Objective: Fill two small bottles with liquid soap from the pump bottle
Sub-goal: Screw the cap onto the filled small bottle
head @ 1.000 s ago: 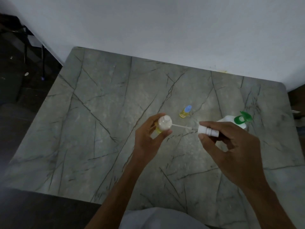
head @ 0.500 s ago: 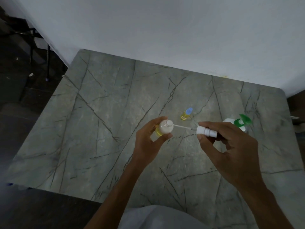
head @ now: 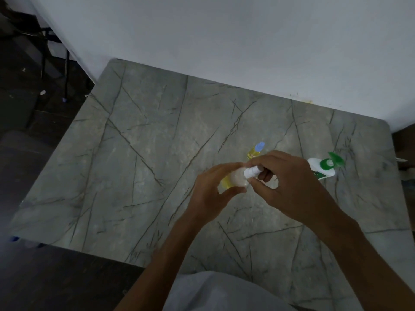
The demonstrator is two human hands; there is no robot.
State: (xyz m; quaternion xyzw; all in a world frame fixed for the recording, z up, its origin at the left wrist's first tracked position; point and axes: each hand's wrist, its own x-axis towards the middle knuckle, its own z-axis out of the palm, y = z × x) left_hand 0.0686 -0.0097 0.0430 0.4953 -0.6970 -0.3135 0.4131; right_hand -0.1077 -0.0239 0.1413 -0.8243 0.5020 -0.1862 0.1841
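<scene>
My left hand (head: 210,194) grips a small clear bottle (head: 234,179) holding yellow soap, just above the marble table (head: 146,164). My right hand (head: 289,185) pinches a white spray cap (head: 252,172) that sits on the bottle's neck, its dip tube hidden inside. A second small bottle (head: 254,150) with yellow liquid and a pale blue cap stands just behind my hands. The white soap bottle (head: 321,168) with its green flip lid open lies to the right, partly hidden by my right hand.
A white wall borders the table at the back. Dark floor and chair legs (head: 65,70) lie off the left edge. My light-coloured clothing (head: 224,292) shows at the bottom.
My right hand moved left and brought the spray cap onto the bottle's neck; the dip tube, visible between the hands before, has gone inside. The camera view shifted slightly.
</scene>
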